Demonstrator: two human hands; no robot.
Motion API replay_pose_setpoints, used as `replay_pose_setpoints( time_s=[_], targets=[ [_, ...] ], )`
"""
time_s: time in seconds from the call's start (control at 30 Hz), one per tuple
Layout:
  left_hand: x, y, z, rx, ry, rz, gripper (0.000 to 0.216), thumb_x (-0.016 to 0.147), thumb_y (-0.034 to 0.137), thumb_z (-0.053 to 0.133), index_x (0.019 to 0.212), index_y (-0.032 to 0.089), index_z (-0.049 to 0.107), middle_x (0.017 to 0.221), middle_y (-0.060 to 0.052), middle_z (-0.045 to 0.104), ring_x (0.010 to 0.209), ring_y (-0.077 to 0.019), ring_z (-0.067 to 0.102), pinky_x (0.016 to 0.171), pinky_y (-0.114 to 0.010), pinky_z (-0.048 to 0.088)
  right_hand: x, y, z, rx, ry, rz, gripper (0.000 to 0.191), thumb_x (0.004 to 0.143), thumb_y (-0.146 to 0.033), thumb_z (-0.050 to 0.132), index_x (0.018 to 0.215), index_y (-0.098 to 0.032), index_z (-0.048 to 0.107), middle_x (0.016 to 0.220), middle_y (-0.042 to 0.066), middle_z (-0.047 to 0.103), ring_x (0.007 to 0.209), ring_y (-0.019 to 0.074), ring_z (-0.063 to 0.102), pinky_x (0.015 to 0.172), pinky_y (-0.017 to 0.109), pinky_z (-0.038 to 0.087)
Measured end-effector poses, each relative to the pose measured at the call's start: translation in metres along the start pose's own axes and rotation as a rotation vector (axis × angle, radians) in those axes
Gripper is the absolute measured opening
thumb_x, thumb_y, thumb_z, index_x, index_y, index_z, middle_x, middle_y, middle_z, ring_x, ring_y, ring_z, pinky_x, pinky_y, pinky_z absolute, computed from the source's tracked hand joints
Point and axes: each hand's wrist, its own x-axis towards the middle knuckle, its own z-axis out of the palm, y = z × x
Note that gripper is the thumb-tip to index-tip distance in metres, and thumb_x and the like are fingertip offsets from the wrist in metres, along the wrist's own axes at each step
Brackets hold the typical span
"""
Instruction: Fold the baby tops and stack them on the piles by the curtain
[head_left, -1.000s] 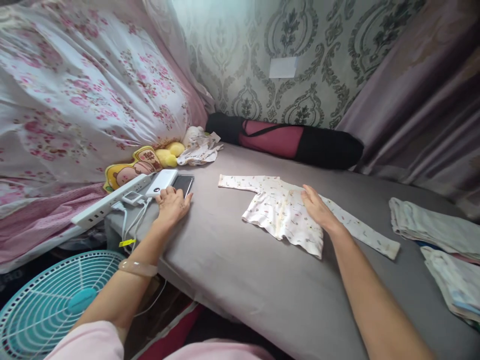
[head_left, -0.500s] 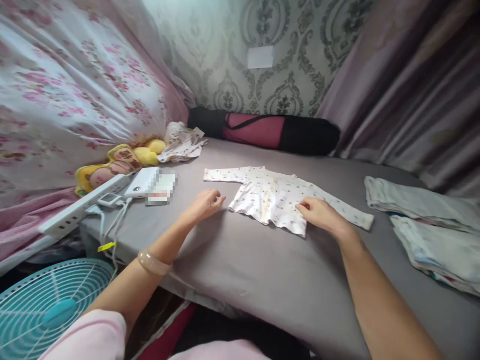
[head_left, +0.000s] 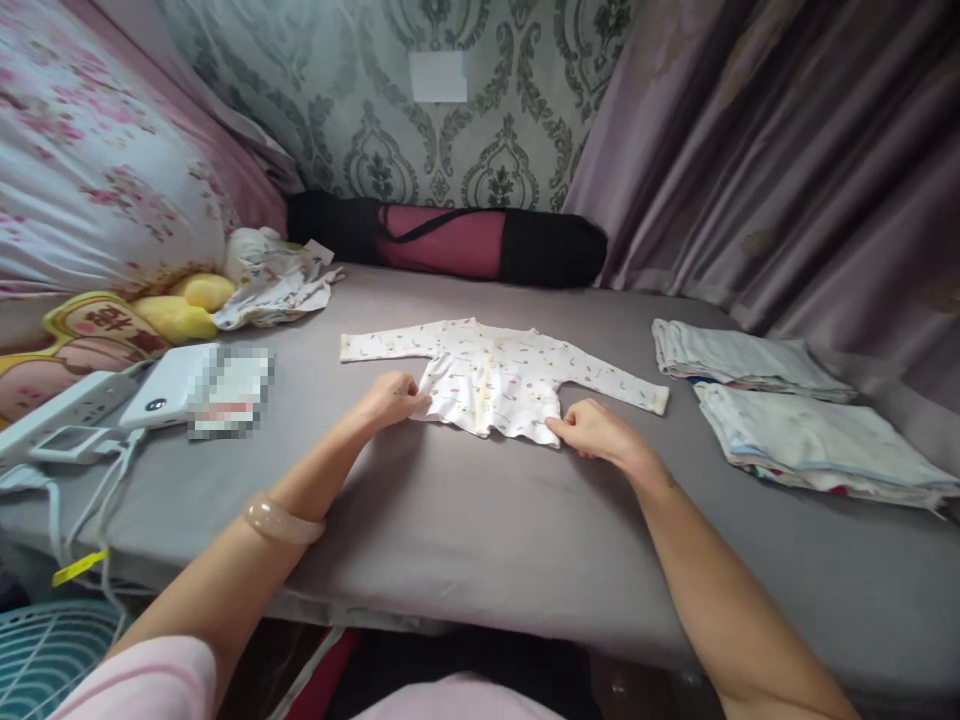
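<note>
A small white long-sleeved baby shirt point(head_left: 487, 375) with a tiny coloured print lies spread on the grey sheet, both sleeves stretched out sideways. My left hand point(head_left: 394, 397) pinches the left bottom corner of its hem. At the right bottom corner, my right hand point(head_left: 600, 430) closes thumb and fingers on the hem. A pale bangle point(head_left: 281, 520) circles my left wrist.
Two folded stacks of white cloths point(head_left: 750, 360) lie on the right. At left are a power strip point(head_left: 71, 410), a white device point(head_left: 169, 385), cables, yellow plush toys point(head_left: 184, 305) and crumpled clothing point(head_left: 281, 280). A black and maroon long bag point(head_left: 450, 240) lies along the wall. A blue fan point(head_left: 52, 660) stands lower left.
My left hand has reached the shirt's left hem corner and closed on it. My right hand has moved to the right hem corner. The view has turned to the right.
</note>
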Motion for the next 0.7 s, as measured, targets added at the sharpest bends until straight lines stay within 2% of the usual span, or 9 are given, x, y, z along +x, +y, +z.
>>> replay_pose_setpoints(
  time_s=[0.1,0.2,0.33,0.4,0.5,0.6,0.7],
  targets=[
    [-0.001,-0.005,0.007,-0.083,0.065,0.021,0.03,0.072,0.047,0.057,0.061,0.019,0.053,0.055,0.001,0.052,0.056,-0.014,0.048,0.052,-0.025,0.031,-0.006,-0.005,0.002,-0.058,0.094,-0.008,0.033,0.08,-0.042,0.06,0.055,-0.021,0.054,0.061,0.004,0.064,0.058,0.015,0.059,0.048,0.023,0.03],
    [-0.004,-0.009,0.011,-0.276,0.128,0.014,0.035,0.074,0.054,0.058,0.07,0.02,0.055,0.062,0.001,0.058,0.059,-0.0144,0.053,0.053,-0.024,0.037,-0.008,-0.006,0.004,0.086,0.113,0.019,0.024,0.081,-0.039,0.058,0.064,-0.021,0.056,0.064,0.002,0.066,0.059,0.0135,0.06,0.05,0.021,0.034],
    [-0.01,-0.008,0.012,-0.667,0.016,-0.099,0.049,0.069,0.06,0.068,0.092,0.019,0.054,0.069,0.0,0.064,0.056,-0.0142,0.058,0.052,-0.025,0.047,-0.007,-0.009,0.006,0.406,0.053,0.149,0.014,0.083,-0.034,0.057,0.088,-0.022,0.055,0.058,-0.001,0.064,0.052,0.0121,0.06,0.046,0.018,0.039],
    [-0.012,-0.006,0.011,-0.776,-0.006,-0.159,0.06,0.067,0.06,0.071,0.107,0.019,0.054,0.073,-0.001,0.065,0.056,-0.0139,0.059,0.052,-0.025,0.049,-0.008,-0.011,0.006,0.517,0.013,0.143,0.026,0.082,-0.031,0.059,0.104,-0.022,0.05,0.059,-0.004,0.063,0.051,0.0119,0.06,0.045,0.018,0.04],
    [-0.015,-0.008,0.009,-0.825,-0.012,-0.165,0.065,0.069,0.059,0.069,0.118,0.019,0.055,0.07,0.001,0.061,0.052,-0.0109,0.054,0.051,-0.024,0.047,-0.009,-0.007,0.002,0.531,-0.062,0.027,0.041,0.08,-0.027,0.059,0.12,-0.024,0.048,0.057,-0.009,0.055,0.048,0.0105,0.055,0.043,0.018,0.037],
    [-0.017,-0.012,0.007,-0.775,-0.041,-0.1,0.062,0.068,0.056,0.068,0.118,0.02,0.059,0.066,0.004,0.054,0.051,-0.0098,0.049,0.049,-0.022,0.04,-0.008,0.004,-0.003,0.435,-0.097,-0.088,0.039,0.079,-0.024,0.056,0.118,-0.023,0.057,0.054,-0.01,0.045,0.046,0.0092,0.046,0.045,0.019,0.033],
    [-0.016,-0.02,0.008,-0.614,-0.037,-0.025,0.057,0.07,0.057,0.065,0.116,0.022,0.064,0.061,0.006,0.045,0.051,-0.0101,0.042,0.048,-0.021,0.032,-0.007,0.017,-0.007,0.345,-0.099,-0.152,0.035,0.079,-0.023,0.054,0.112,-0.021,0.065,0.057,-0.009,0.04,0.049,0.0088,0.04,0.048,0.022,0.029]
  ],
)
